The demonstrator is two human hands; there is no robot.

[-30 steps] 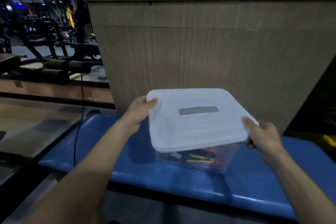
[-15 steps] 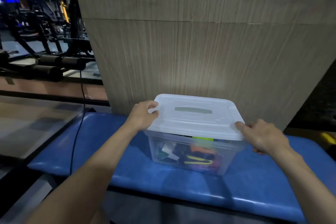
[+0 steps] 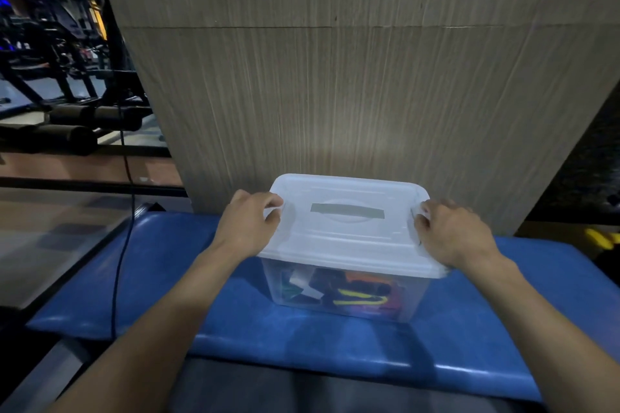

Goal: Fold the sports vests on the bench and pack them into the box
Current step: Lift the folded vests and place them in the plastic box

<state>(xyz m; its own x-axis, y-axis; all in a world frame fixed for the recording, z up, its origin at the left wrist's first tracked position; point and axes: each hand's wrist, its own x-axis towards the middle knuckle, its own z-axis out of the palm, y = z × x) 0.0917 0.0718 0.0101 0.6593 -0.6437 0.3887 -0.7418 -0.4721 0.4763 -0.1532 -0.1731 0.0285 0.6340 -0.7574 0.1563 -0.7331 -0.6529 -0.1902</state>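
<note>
The box (image 3: 345,292) stands on the blue bench (image 3: 536,312), close against a wood-grain panel (image 3: 369,94). The lid (image 3: 345,238) sits across its top and appears level. Folded vests (image 3: 355,292), dark with orange and yellow trim, show through the clear front wall; none lies loose on the visible bench.

Step in hand, by judgement: closing the box, the final stage of packing.

The left hand (image 3: 250,225) curls its fingers round the clip at the lid's left end; the right hand (image 3: 451,233) does likewise at the right end. Both hold narrowly on the clips, with the lid and box lying between them.

Whether the clips have latched cannot be told. The next move likely calls for pressing both clips down evenly, so the lid seats without tilting.
</note>
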